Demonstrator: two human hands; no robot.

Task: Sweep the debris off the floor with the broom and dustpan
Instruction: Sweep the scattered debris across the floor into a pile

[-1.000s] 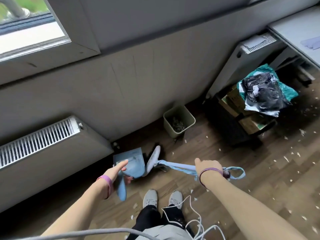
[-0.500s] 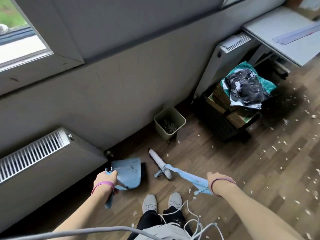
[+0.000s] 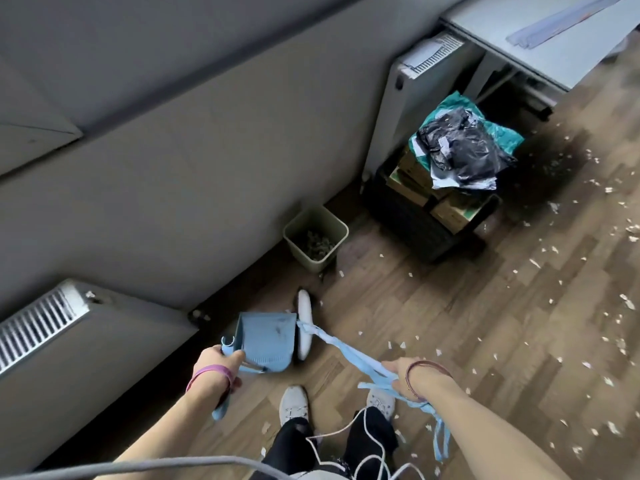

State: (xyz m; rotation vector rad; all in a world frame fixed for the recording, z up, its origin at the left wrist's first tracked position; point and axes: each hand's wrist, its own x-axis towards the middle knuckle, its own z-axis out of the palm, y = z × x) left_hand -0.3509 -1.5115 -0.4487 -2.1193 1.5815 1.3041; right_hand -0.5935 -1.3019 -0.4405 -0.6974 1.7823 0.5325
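Blue dustpan [image 3: 266, 341] is by our feet [image 3: 294, 405], gripped in our left hand [image 3: 216, 367]; our right hand [image 3: 403, 374] grips the broom [image 3: 346, 353] beside it. We think sweeping comes next: we must reach the white bits [image 3: 540, 261] on our right.

The blue dustpan [image 3: 266, 341] is held by its handle in the left hand [image 3: 216, 367], with the fingers curled round it. The white head of the broom [image 3: 304, 322] is seen just beside the pan at its 3 o'clock side, and the broom's light blue handle is gripped by the right hand [image 3: 405, 375]. A green bin [image 3: 341, 230] with grey scraps inside is set against the wall at 12 o'clock from the pan. Pale debris [image 3: 535, 262] is scattered over the wooden floor [image 3: 450, 306] towards 2 o'clock, beside a black bag [image 3: 464, 150] piled on boxes.
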